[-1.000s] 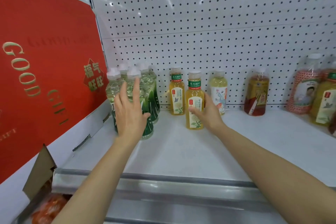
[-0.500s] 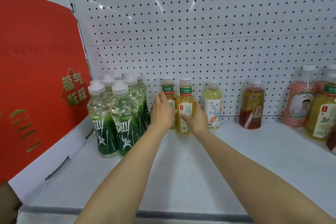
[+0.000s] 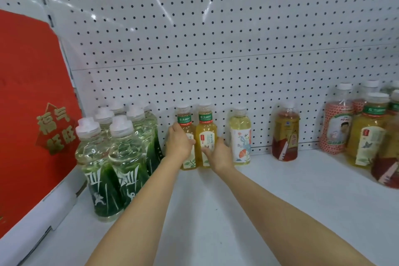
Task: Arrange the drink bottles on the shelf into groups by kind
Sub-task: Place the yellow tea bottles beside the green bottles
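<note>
Currently the left hand (image 3: 179,143) wraps one green-capped tea bottle (image 3: 187,134) and the right hand (image 3: 218,153) grips its twin (image 3: 206,134), set side by side at the pegboard (image 3: 216,39). Green-label bottles (image 3: 112,157) stand grouped left; mixed bottles (image 3: 367,131) at right remain unsorted.

From my seat I see a white shelf (image 3: 248,211) with a smooth, matt painted look. The perforated back panel (image 3: 216,28) behind it is glossier and catches streaks of light. The tea bottles (image 3: 206,136) are clear glossy plastic with paper-like labels; the green-labelled bottles (image 3: 127,157) have shiny film wraps and matt white caps. The red box (image 3: 28,103) looks like smooth card with gold print.
</note>
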A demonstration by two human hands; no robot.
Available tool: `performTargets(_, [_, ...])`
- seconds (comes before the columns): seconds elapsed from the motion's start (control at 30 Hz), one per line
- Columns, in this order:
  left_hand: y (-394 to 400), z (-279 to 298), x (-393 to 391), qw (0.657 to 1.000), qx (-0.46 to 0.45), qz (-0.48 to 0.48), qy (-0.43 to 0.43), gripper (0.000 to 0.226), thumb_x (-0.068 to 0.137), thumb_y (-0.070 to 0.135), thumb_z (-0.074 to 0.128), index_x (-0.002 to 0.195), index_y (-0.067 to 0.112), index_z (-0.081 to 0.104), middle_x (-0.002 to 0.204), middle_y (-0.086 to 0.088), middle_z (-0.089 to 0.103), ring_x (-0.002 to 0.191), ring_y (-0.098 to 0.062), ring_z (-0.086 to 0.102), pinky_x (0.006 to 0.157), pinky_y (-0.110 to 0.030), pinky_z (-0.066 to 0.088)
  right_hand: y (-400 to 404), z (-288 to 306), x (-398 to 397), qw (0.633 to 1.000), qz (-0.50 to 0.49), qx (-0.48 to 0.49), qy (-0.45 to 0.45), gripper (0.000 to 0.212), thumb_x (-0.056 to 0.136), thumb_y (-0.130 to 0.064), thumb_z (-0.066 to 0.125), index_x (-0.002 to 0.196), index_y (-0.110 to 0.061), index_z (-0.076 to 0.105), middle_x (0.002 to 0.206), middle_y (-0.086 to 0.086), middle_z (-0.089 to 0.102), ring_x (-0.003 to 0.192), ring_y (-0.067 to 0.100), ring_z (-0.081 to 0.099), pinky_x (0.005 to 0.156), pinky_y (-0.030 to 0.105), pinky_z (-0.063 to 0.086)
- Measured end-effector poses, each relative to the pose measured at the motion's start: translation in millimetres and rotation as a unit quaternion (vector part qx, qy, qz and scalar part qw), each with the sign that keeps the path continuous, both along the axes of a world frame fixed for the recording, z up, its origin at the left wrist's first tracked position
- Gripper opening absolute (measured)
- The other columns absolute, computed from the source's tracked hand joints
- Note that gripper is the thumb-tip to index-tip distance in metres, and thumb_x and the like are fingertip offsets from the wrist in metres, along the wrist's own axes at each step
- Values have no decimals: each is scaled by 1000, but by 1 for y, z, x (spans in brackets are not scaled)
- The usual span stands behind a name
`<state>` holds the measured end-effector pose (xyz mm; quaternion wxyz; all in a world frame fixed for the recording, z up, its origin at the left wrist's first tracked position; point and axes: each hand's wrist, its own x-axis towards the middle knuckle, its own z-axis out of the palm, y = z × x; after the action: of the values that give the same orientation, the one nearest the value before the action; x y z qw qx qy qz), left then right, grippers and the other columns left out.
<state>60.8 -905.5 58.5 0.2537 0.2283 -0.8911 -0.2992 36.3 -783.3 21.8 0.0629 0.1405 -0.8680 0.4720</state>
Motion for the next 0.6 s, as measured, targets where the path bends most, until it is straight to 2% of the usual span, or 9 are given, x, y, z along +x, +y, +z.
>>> performTargets(0.1, [0,-7,2,1000,7,7,18,70,87,20,72,143,14,31,138,-13,48,120,-34,56,95,-55,52,10,-3,11,1000,4,13,0,38,93,-32,59,123,-10,48,122,8,61,109,25,61,88,36,53])
performTargets(0.17, [7,-11,9,999,0,20,45,73,88,21,70,145,18,24,137,-16,48,116,-37,58,90,-57,54,21,-1,21,999,10,28,30,40,93,-34,59,125,-13,47,121,6,62,108,24,61,86,38,54])
performTargets(0.27, [30,-9,28,994,-78,47,63,91,87,31,71,153,13,11,147,-24,37,129,-45,46,99,-60,46,47,8,40,997,16,25,65,48,90,-35,63,131,-16,45,124,7,62,110,26,61,88,41,54])
performTargets(0.33, [48,-5,44,980,-177,65,63,97,83,38,75,153,4,16,150,-26,34,135,-45,36,108,-58,37,71,15,53,995,7,37,95,52,89,-31,63,135,-13,45,127,10,60,113,28,58,91,41,51])
performTargets(0.4, [68,-1,56,967,-236,58,73,92,80,39,77,149,2,28,149,-25,35,135,-44,33,109,-57,31,100,19,66,989,-9,63,135,51,90,-28,60,136,-13,46,125,11,60,113,29,57,91,41,50])
performTargets(0.5, [101,0,62,953,-294,-17,73,67,82,35,75,136,5,50,140,-21,48,125,-42,42,103,-54,37,144,23,84,978,-46,91,184,47,93,-30,56,137,-15,47,124,10,61,115,27,54,91,40,48])
performTargets(0.6, [141,-1,65,940,-317,-111,58,53,88,39,68,131,9,57,129,-15,57,119,-35,49,98,-46,42,192,21,100,966,-84,125,209,48,93,-32,58,136,-14,49,124,8,60,115,26,52,93,38,45])
